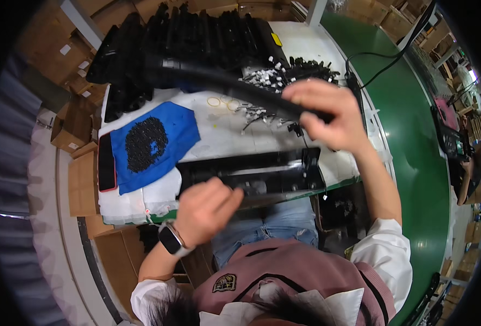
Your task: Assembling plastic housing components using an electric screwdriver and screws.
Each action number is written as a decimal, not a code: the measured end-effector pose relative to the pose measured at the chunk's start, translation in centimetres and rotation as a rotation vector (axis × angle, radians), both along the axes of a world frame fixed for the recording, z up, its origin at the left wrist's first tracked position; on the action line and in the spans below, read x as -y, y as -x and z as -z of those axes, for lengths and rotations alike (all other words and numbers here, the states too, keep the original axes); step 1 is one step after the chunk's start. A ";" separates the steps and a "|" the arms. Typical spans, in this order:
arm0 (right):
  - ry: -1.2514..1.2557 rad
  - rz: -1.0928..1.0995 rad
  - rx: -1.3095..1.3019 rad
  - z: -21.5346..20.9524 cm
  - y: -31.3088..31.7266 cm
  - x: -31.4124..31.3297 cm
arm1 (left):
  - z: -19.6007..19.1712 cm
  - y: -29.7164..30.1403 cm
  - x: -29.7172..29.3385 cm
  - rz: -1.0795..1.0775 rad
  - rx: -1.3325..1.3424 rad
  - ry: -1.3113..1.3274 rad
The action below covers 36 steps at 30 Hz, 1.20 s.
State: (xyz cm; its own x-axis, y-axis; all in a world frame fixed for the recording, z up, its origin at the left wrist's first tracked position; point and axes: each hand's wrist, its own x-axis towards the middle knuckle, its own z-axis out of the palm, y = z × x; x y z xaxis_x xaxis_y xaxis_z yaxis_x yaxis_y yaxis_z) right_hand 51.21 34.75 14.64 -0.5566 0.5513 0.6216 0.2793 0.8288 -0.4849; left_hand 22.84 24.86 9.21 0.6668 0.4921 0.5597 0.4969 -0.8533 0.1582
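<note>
Right hand (327, 111) grips a long black tube (224, 84) running toward the upper left; left hand (205, 209) — clenched — presses the black tray (273, 171) at frame centre.

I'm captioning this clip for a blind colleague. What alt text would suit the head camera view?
Seen from above, a seated person's right hand grips a long black plastic part over a white worktable, while the left hand, wearing a smartwatch, rests on a black rectangular housing. A blue cloth with small black pieces lies to the left.
</note>
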 end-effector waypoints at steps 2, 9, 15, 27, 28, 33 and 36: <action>0.053 -0.045 0.057 2.6 0.3 2.4 | 0.8 -1.2 2.3 0.024 -0.068 0.104; 0.185 -0.074 0.421 5.5 0.5 4.1 | 3.3 -2.1 3.6 -0.029 -0.125 0.138; 0.219 0.647 0.375 5.4 -1.6 5.0 | 4.2 -2.2 4.0 -0.118 -0.035 0.183; 0.602 0.802 -0.172 1.7 -5.0 1.2 | 4.7 -3.1 3.0 -0.132 0.068 0.226; 0.560 0.804 -0.289 1.1 -5.6 0.0 | 4.7 -3.2 2.7 -0.118 0.079 0.234; 0.737 0.854 -0.078 4.5 -7.9 -5.9 | 3.9 -3.7 1.3 -0.065 0.027 0.232; 0.447 1.075 0.238 4.6 -5.9 -3.7 | 1.9 -2.4 1.0 -0.075 0.141 0.273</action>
